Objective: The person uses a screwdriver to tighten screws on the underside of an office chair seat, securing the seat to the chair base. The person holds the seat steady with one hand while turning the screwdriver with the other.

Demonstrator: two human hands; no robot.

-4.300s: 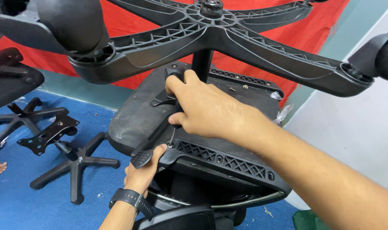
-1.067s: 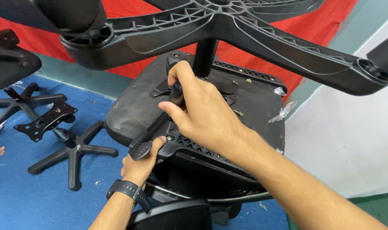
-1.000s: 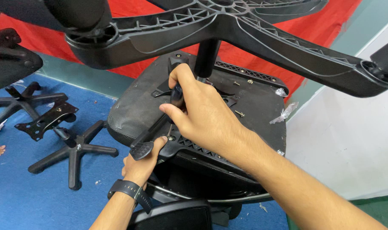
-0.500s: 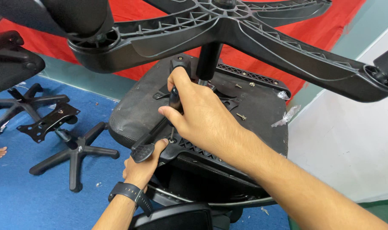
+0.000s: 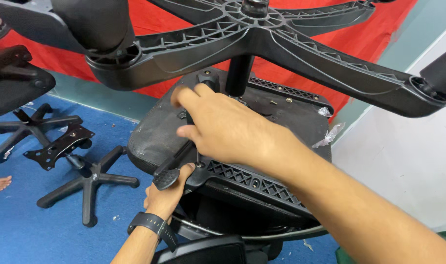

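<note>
An upturned office chair with a black fabric seat underside (image 5: 154, 132) is seen from above, its black plastic five-star base (image 5: 262, 34) already mounted on the black central column (image 5: 238, 76) and pointing upward. The right hand (image 5: 228, 129) is curled loosely over the seat's black metal mechanism; what it grips, if anything, cannot be told, being hidden beneath the palm. The left hand (image 5: 166, 195) is closed around the black ribbed plastic armrest bracket (image 5: 252, 182) at its near end, just beside a black lever paddle (image 5: 166, 178). Screws are seated along the far bracket (image 5: 286, 93) — the near one appears still under work. A spare black base (image 5: 88, 183) lies on blue carpet (image 5: 32, 230).
</note>
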